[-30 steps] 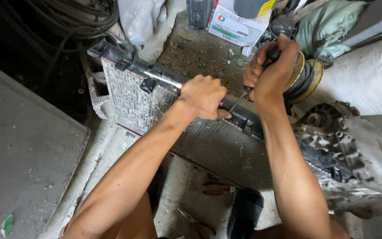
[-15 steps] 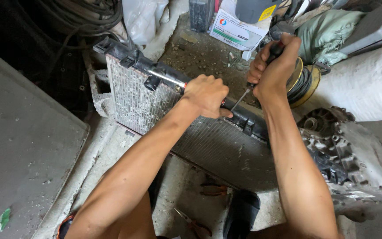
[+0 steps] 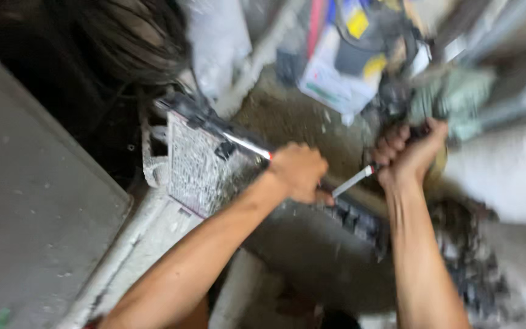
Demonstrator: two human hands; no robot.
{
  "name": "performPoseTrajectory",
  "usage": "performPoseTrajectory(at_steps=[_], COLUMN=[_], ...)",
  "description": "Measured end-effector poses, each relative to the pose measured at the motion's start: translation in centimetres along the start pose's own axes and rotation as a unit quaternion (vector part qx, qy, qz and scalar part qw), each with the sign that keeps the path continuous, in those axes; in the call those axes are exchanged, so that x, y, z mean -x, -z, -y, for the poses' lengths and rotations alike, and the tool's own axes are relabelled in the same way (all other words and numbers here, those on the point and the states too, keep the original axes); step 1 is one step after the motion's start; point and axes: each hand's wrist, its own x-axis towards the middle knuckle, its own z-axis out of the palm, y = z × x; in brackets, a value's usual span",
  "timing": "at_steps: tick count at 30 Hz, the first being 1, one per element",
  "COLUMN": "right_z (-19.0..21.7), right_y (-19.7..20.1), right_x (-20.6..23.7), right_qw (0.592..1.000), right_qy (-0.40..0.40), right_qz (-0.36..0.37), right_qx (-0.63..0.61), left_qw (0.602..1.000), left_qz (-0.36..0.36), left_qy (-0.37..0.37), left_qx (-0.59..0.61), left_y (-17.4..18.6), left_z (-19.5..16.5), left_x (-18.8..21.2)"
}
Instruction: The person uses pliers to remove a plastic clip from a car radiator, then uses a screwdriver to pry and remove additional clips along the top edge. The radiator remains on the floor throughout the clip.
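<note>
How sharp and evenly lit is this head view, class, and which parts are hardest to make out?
Head view: motion blur smears everything; right hand gripping the screwdriver and left hand on the radiator stay recognisable, the clutter top right does not; upper left falls into dark shadow.

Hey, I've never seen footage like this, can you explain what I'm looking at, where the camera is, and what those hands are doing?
This is one blurred view from a camera worn on a person's head, looking down at their own bare arms. The left hand grips the top edge of a flat grey finned metal radiator propped on a dirty concrete floor. The right hand holds the handle of a slim metal-shafted screwdriver, its tip aimed at the radiator's edge near the left hand. Beyond lie a white cardboard box and dark coiled cables.
</note>
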Motion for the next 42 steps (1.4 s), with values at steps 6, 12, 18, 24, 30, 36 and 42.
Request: performPoseTrajectory(at_steps=[6, 12, 18, 24, 30, 36, 42], right_z=[-0.2, -1.4, -3.5, -3.3, -1.9, -2.3, -3.2], right_y=[-1.9, -3.7, -4.5, -3.7, -1.9, -0.7, 0.6], right_x=[4.3, 7.8, 10.7, 8.6, 4.4, 1.9, -0.3], right_qw=[0.993, 0.992, 0.931, 0.977, 0.996, 0.999, 0.994], right_qy=[0.061, 0.037, 0.24, 0.136, 0.033, -0.023, -0.084], right_qz=[0.064, 0.113, 0.136, 0.103, 0.074, 0.039, -0.064], right_qx=[0.079, 0.038, 0.24, 0.127, 0.025, 0.019, 0.025], left_qw=[0.998, 0.998, 0.997, 0.997, 0.999, 0.999, 0.999], left_qz=[0.024, 0.011, 0.047, 0.065, 0.041, 0.027, 0.037], left_qy=[-0.032, -0.045, -0.036, -0.021, -0.004, -0.002, 0.016], left_qx=[0.054, 0.048, 0.043, 0.027, 0.026, 0.034, 0.035], left_y=[-2.2, -2.4, -1.9, -2.8, -3.0, -3.3, -2.2], left_z=[0.3, 1.1, 1.0, 0.6, 0.4, 0.4, -0.3], left_x=[-0.7, -0.1, 0.1, 0.0, -0.4, -0.3, -0.1])
